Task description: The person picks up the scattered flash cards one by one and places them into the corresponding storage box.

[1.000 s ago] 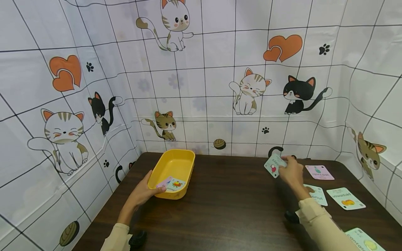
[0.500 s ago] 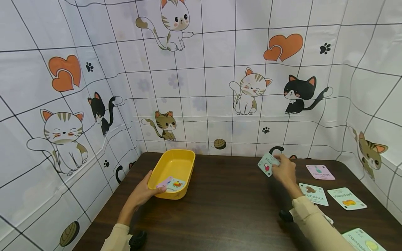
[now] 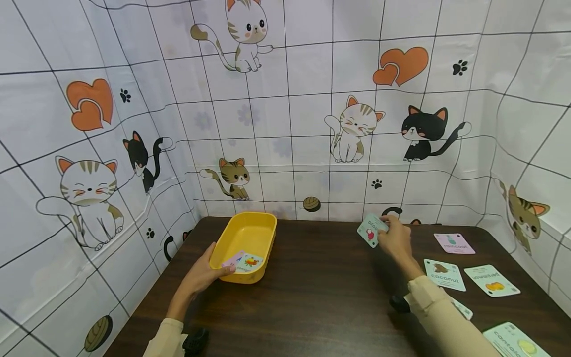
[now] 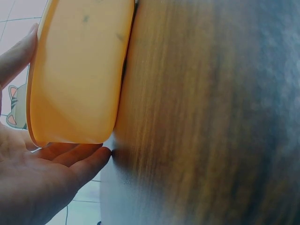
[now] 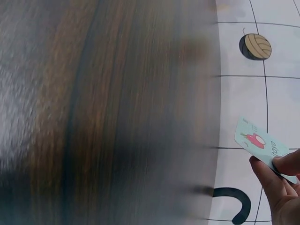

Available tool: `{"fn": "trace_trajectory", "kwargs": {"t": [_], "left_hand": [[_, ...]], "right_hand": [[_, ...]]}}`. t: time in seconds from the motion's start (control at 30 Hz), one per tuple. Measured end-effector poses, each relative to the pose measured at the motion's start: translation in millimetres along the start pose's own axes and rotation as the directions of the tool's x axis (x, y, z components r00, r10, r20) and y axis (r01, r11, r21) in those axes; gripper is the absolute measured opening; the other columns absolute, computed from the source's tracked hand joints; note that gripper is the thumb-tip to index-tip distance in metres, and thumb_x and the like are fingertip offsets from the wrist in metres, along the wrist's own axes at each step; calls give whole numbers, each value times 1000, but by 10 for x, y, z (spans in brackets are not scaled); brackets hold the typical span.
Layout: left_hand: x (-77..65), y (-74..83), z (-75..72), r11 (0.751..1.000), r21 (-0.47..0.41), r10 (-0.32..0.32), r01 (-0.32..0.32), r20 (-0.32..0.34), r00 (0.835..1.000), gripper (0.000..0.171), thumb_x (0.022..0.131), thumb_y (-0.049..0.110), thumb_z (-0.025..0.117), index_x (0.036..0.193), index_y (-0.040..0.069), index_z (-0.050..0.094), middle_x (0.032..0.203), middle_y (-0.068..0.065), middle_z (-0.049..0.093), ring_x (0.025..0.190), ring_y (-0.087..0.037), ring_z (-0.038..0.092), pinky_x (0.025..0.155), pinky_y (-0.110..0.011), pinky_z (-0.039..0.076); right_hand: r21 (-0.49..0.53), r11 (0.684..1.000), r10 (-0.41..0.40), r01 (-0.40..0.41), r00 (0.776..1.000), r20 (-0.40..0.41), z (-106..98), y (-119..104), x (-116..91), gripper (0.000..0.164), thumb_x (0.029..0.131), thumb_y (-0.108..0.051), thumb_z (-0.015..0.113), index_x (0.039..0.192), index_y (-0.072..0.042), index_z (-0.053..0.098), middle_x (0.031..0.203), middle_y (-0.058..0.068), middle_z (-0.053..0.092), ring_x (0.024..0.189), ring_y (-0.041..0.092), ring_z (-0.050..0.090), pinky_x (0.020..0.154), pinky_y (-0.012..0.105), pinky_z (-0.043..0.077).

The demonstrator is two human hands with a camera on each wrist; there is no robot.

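My left hand (image 3: 203,271) holds the near left corner of a yellow plastic tray (image 3: 267,248), its thumb over the rim. In the left wrist view the fingers (image 4: 86,164) lie against the tray's outer end wall. Inside the tray lie a pink card (image 3: 233,260) and a pale green card (image 3: 249,263) with a fruit picture. At the table's far side, my right hand (image 3: 398,240) pinches a pale green picture card (image 3: 370,230) by one edge, clear of the tabletop. The right wrist view shows thumb and fingers on that card (image 5: 255,140), which bears a red fruit.
On the right of the dark wooden table (image 3: 312,297) lie a pink raincoat card (image 3: 454,244), a coconut card (image 3: 444,275), a persimmon card (image 3: 492,281) and a partly cut-off green card (image 3: 517,341). The right sleeve partly covers another card (image 3: 463,308). A cat-patterned sheet hangs behind.
My right hand has moved left with the picture card, uncovering the coconut card and part of another beneath the sleeve. The left hand and the tray have stayed in place.
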State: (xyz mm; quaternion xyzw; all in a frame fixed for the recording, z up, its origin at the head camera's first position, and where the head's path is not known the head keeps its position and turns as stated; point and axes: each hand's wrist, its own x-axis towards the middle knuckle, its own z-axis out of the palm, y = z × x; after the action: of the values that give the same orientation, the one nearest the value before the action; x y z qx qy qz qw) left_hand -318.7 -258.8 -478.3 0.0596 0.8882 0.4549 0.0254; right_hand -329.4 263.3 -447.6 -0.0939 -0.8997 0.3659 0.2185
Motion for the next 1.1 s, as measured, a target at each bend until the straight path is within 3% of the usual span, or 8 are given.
{"fn": "trace_trajectory", "kwargs": {"t": [0.2,0.33,0.47,0.6,0.83,1.1], "left_hand": [[15,-10,-4,1000,-4,16,-16,1,1000,100,92,38,83,168,8,26,136,-19,63,108,-21,60,102,-38,51],[16,-11,0,1000,-10,16,-16,4,1000,103,92,38,83,169,7,23,142,-22,60,113,-25,60,110,-47,50],[-7,-6,3,1000,-11,1,-1,13,1000,114,92,40,83,171,1,11,164,-30,42,132,-35,57,122,-60,40],[-27,-5,1,1000,-13,-6,6,20,1000,120,91,41,83,171,-3,6,173,-33,26,143,-40,50,126,-63,33],[-39,-4,0,1000,-19,7,-6,16,1000,120,90,41,84,171,-2,8,166,-32,38,132,-35,57,123,-62,39],[-45,-1,5,1000,-5,-8,8,9,1000,122,89,44,84,171,-3,7,173,-33,25,144,-41,49,126,-65,32]], "right_hand": [[8,1000,-20,20,1000,18,49,-66,4,42,99,-3,61,141,4,62,131,34,70,102,45,71,77,48,56],[15,1000,-22,21,999,24,82,-116,9,42,99,-4,62,141,2,63,130,33,71,103,44,71,79,49,56],[34,999,-34,33,999,20,105,-174,3,41,99,-3,63,140,2,65,129,32,72,103,43,71,77,44,55],[47,997,-55,54,998,21,129,-236,-7,40,99,-2,64,139,3,65,129,33,72,102,42,72,75,39,54],[59,995,-81,80,997,17,168,-319,-15,40,99,0,63,139,4,64,128,33,72,106,45,71,84,49,56],[84,992,-96,94,995,16,215,-396,-23,38,98,-1,65,136,4,66,126,32,73,99,40,72,75,35,53]]}}
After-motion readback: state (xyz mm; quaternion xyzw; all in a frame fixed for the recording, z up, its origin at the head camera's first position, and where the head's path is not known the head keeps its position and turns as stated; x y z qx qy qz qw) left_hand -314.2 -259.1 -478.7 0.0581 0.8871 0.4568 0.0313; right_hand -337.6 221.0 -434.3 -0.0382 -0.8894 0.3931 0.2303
